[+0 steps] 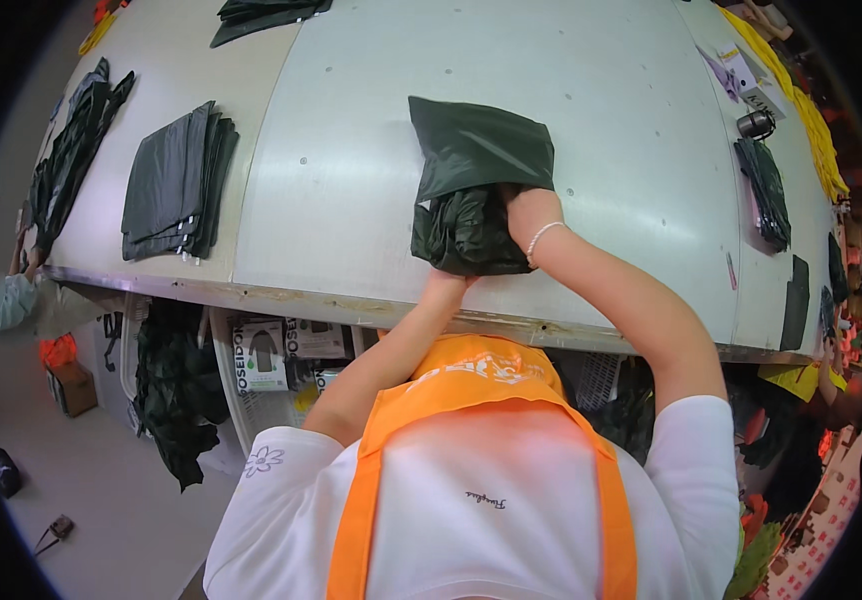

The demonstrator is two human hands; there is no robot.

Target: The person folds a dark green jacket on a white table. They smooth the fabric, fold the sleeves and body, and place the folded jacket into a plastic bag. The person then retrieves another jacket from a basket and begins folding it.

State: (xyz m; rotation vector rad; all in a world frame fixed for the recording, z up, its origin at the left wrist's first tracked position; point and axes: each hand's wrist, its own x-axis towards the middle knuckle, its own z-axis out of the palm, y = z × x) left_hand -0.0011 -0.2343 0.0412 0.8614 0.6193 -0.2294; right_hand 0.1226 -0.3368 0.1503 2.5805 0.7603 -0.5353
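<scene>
Both hands (pixel 491 240) on a dark bagged garment (pixel 476 190), white table (pixel 351 150)

Lots of bare table (pixel 351 150) around the dark bag (pixel 478 150), so both sides and the far side are open. The folded stack (pixel 173 185) sits well off to the left; the dark pile (pixel 766 190) and small cylinder (pixel 756 124) crowd the right edge.

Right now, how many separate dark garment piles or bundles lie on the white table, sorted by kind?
Bundle under the hands: 1
Flat folded stack: 1
Loose dark heaps: 3
Total: 5
</scene>
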